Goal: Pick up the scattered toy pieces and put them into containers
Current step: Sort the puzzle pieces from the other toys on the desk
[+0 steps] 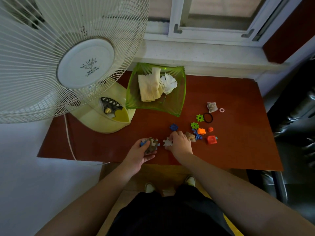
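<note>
My left hand [139, 154] is cupped palm-up near the table's front edge, holding a stack of toy pieces [150, 144] in brown, white and blue. My right hand [179, 143] rests just to its right, its fingers pinching a white toothed piece [167, 142] on the red-brown table [238, 150]. Loose pieces lie to the right: a blue piece [173, 127], two green pieces [199, 118] [194, 125], an orange block [202, 131], a small red piece [210, 129] and a red cube [212, 139]. A green dish [179, 99] stands at the back.
The green dish holds crumpled paper and tissue [156, 86]. A large white desk fan [68, 57] fills the left side, its base on the table. A black hair tie [208, 117], a pink ring [221, 110] and a small clear packet [212, 107] lie at the right. A window sill runs behind.
</note>
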A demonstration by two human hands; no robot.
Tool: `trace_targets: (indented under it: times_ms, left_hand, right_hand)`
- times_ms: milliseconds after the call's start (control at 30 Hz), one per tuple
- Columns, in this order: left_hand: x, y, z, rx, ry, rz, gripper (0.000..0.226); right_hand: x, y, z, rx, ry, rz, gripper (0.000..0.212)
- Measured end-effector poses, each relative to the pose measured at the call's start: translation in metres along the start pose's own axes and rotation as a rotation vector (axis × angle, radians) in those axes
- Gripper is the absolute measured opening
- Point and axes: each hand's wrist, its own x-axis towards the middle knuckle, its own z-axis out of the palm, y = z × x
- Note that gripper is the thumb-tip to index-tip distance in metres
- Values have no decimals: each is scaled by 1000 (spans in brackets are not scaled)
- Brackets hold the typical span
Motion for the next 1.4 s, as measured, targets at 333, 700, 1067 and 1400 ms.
trace_targets:
  times_ms: [333,700,1067,1400]
  left_hand:
    - [-1,-11,5,56,14,-17,15]
    - [-7,-15,46,22,-90,-157,50]
    - [-6,-16,63,219,-294,-105,31]
    - [4,-11,73,273,-202,-90,23]
  right_hand:
    - [-16,8,-10,532,46,117,23]
    - [-45,14,-18,612,46,66,10]
    - [-48,34,-13,525,192,69,13]
    - [-49,58,-24,644,259,145,12]
